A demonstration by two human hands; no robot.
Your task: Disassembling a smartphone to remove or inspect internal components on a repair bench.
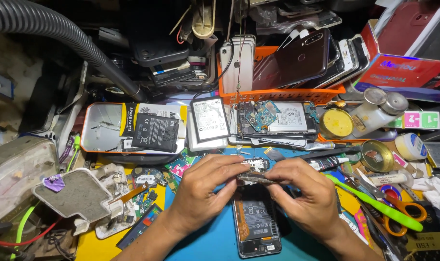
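Blue mat (215, 241) on cluttered surface (92, 244), opened phone (256, 222) laid on it with battery exposed, small circuit board (253, 171) pinched just above its top end by left hand (203, 191) and right hand (304, 193), green toothbrush (374, 203) lying beside right hand

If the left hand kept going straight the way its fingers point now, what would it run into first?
The left hand points right and slightly up at the small circuit board pinched between both hands. Straight on, it would probably meet that board first, then the right hand's fingertips. Depth is hard to judge here.
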